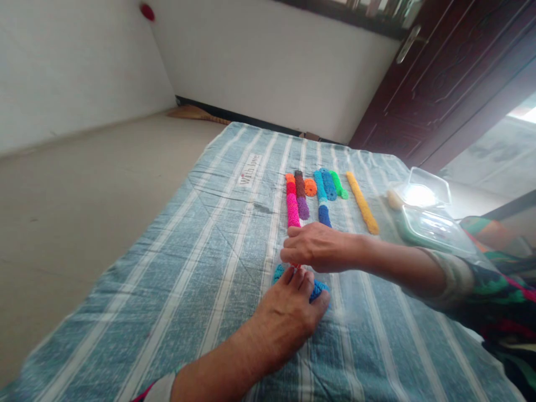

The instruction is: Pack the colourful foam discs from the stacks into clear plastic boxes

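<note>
My left hand (288,307) lies over a blue crocheted piece (319,289) near the table's middle, its fingers pressed on it. Just beyond, my right hand (314,245) has its fingers closed at the near end of a column of orange, red and pink pieces (292,206); a bit of red shows under its fingertips, too small to make out. Beside that column lie a brown and purple strip (301,195), a round orange piece (310,187), a light and dark blue strip (321,195), a blue piece (329,185) and a green piece (337,184).
A yellow strip (362,204) lies farther right. Clear plastic containers (435,226) stand at the right edge of the striped tablecloth (201,234), one with its lid raised. Printed "With love" lettering (250,170) shows on the cloth. A dark red door (439,78) stands beyond.
</note>
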A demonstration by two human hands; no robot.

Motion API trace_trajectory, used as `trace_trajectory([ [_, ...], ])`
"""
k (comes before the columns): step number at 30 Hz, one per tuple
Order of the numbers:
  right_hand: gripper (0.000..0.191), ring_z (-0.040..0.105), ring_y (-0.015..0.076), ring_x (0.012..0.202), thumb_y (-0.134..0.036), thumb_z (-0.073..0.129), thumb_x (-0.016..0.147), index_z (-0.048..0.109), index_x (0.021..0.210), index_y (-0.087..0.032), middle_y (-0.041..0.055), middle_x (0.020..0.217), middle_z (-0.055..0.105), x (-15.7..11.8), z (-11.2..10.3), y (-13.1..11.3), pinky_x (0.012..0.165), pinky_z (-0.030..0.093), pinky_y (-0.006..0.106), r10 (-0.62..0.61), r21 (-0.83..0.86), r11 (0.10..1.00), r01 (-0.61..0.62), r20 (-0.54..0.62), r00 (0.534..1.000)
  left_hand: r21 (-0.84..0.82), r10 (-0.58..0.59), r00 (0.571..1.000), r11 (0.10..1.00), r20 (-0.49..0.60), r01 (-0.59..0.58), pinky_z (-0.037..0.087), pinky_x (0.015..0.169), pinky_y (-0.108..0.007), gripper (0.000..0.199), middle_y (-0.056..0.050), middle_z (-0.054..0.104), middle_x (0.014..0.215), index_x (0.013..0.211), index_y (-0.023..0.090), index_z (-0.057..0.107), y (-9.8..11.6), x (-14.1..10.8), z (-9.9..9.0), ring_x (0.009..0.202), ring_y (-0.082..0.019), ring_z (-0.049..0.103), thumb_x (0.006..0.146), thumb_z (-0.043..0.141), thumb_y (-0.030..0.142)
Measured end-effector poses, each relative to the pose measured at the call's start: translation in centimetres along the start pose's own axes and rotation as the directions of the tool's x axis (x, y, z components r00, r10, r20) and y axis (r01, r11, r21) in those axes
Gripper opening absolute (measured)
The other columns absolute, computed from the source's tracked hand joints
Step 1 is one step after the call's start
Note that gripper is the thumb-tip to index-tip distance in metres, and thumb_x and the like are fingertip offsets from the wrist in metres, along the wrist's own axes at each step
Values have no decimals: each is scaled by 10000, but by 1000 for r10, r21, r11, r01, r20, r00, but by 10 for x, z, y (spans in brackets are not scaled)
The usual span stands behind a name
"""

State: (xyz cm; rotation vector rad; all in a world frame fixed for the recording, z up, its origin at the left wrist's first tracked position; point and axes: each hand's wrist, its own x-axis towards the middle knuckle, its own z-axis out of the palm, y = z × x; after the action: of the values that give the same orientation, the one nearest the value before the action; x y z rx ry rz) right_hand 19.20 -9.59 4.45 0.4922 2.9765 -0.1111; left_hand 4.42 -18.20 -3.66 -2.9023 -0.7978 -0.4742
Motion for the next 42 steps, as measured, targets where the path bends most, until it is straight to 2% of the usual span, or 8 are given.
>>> trace_trajectory([
  [5,187,397,150,697,-108,581,890,517,731,-182,9,716,584,8,1,0,602,295,296,-49,-2,999,49,36,998,8,3,1000,1000,-22,-3,454,952,-435,259,-141,644,1086,1064,162,627,2,1,-3,1028,-251,572,978,383,175],
  [10,136,425,158,726,-134,578,907,559,779,-174,20,759,588,9,2,-2,596,292,300,-70,-38,997,72,46,996,-8,-12,1000,1000,13,13,496,876,-425,277,-120,651,1000,1056,167,633,2,2,-2,952,-245,588,979,367,176],
  [18,181,414,163,766,-191,428,998,587,917,-156,50,848,564,-3,16,1,605,293,306,-86,-165,984,73,-73,994,-3,2,1000,1000,-13,-2,499,863,-436,201,-125,653,961,1030,170,636,0,4,-7,903,-242,600,947,453,186],
  [31,217,397,160,741,-176,393,1000,574,882,-152,40,805,557,-3,24,4,601,268,308,-115,-220,973,69,-203,972,-45,66,992,997,112,-61,479,805,-419,189,-97,632,897,1051,194,621,-9,7,-15,861,-256,578,914,491,196],
  [35,252,422,156,729,-189,352,1011,584,920,-157,41,805,573,-11,21,6,627,295,309,-49,-176,984,2,-262,964,-38,73,991,997,114,-69,472,845,-454,215,-111,636,920,1071,196,614,-10,6,-15,881,-265,583,930,451,196],
  [38,223,478,161,761,-269,411,1002,599,963,-154,52,824,600,-23,18,20,671,339,303,75,-101,988,-117,-351,934,-40,73,991,997,110,-69,458,890,-445,188,-104,634,928,1054,186,602,-9,6,-16,905,-253,583,933,458,182],
  [40,202,525,168,817,-298,466,980,614,988,-160,58,862,625,-31,16,38,702,363,296,228,-28,965,-261,-407,885,-46,66,992,997,106,-62,457,897,-430,173,-93,629,924,1035,180,595,-9,6,-18,908,-239,585,933,457,165],
  [42,165,562,172,858,-263,512,948,633,1005,-166,60,907,648,-37,16,62,721,380,284,412,42,898,-439,-433,802,-49,59,992,997,109,-54,470,880,-419,159,-81,623,910,1014,176,591,-9,7,-19,896,-229,588,929,458,151],
])
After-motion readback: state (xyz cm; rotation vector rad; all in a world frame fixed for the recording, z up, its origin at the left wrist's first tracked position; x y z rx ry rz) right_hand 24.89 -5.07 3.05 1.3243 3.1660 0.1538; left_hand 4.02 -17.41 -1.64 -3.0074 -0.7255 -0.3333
